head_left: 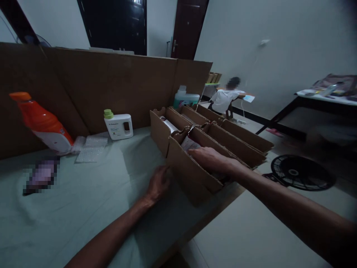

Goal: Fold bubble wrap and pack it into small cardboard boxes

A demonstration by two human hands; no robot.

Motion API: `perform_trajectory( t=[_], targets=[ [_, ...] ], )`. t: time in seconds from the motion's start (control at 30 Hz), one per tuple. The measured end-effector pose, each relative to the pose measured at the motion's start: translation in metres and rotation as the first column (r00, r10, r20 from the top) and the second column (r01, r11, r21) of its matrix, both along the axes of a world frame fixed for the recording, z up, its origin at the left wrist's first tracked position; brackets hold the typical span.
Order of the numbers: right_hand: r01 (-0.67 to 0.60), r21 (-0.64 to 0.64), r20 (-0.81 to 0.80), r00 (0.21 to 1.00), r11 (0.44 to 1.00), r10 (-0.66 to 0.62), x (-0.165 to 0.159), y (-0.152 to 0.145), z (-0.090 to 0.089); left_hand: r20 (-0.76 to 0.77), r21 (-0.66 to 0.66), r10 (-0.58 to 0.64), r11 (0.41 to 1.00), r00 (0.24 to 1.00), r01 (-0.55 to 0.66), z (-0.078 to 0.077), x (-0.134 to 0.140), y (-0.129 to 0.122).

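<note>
My right hand point(210, 159) reaches over the edge into the nearest cardboard compartment point(192, 175). Its fingertips close on a shiny, pale packet point(189, 143) inside; the lower fingers are hidden by the cardboard wall. Outside that compartment, my left hand point(158, 183) rests low by the box's left side, fingers curled in with nothing visible in them. Several narrow open cardboard boxes stand side by side here. Another compartment point(158, 130) behind holds a white item point(169, 125).
On the green cloth point(111, 193) stand an orange bottle point(46, 124), a white jug point(118, 124) and bubble wrap point(90, 147). A teal bottle point(186, 98) is behind the boxes. Cardboard panels point(119, 85) wall the back. A fan point(302, 172) and a seated person point(224, 98) are at right.
</note>
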State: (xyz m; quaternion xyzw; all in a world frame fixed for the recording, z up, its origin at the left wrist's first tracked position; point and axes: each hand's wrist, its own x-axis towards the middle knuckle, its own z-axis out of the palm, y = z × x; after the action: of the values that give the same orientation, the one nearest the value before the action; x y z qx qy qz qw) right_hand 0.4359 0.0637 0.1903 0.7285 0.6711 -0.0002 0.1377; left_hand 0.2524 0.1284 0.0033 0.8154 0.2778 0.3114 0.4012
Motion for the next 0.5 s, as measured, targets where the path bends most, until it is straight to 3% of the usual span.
perform_trajectory(
  t=[0.07, 0.13, 0.2, 0.23, 0.27, 0.33, 0.4, 0.43, 0.5],
  targets=[
    [0.0, 0.072, -0.025, 1.0, 0.997, 0.002, 0.002, -0.004, 0.001, 0.08, -0.004, 0.039, 0.999, 0.996, -0.039, 0.023, -0.01, -0.001],
    [0.084, 0.276, -0.107, 0.993, 0.957, -0.056, 0.005, -0.018, 0.009, 0.206, -0.051, 0.078, 0.996, 0.975, -0.069, 0.051, -0.018, -0.004],
    [0.182, 0.524, -0.268, 0.962, 0.832, -0.042, 0.002, -0.034, 0.022, 0.344, -0.176, 0.09, 0.984, 0.935, -0.03, 0.082, -0.022, -0.006],
    [0.198, 0.597, -0.357, 0.933, 0.778, 0.037, -0.002, -0.039, 0.029, 0.413, -0.254, 0.074, 0.966, 0.908, 0.037, 0.098, -0.021, -0.006],
    [0.176, 0.621, -0.433, 0.889, 0.763, 0.148, -0.008, -0.042, 0.035, 0.477, -0.328, 0.052, 0.937, 0.877, 0.122, 0.112, -0.018, -0.006],
    [0.075, 0.577, -0.564, 0.757, 0.813, 0.33, -0.017, -0.037, 0.046, 0.579, -0.449, 0.046, 0.851, 0.814, 0.272, 0.136, -0.01, 0.001],
    [0.033, 0.546, -0.631, 0.674, 0.837, 0.385, -0.017, -0.017, 0.054, 0.627, -0.532, 0.124, 0.789, 0.769, 0.307, 0.151, -0.001, 0.015],
    [0.06, 0.567, -0.623, 0.684, 0.822, 0.38, -0.012, -0.001, 0.057, 0.636, -0.56, 0.183, 0.778, 0.75, 0.285, 0.155, 0.003, 0.025],
    [0.119, 0.604, -0.548, 0.78, 0.788, 0.303, 0.004, 0.037, 0.058, 0.654, -0.561, 0.27, 0.799, 0.707, 0.214, 0.158, 0.007, 0.046]
  ],
)
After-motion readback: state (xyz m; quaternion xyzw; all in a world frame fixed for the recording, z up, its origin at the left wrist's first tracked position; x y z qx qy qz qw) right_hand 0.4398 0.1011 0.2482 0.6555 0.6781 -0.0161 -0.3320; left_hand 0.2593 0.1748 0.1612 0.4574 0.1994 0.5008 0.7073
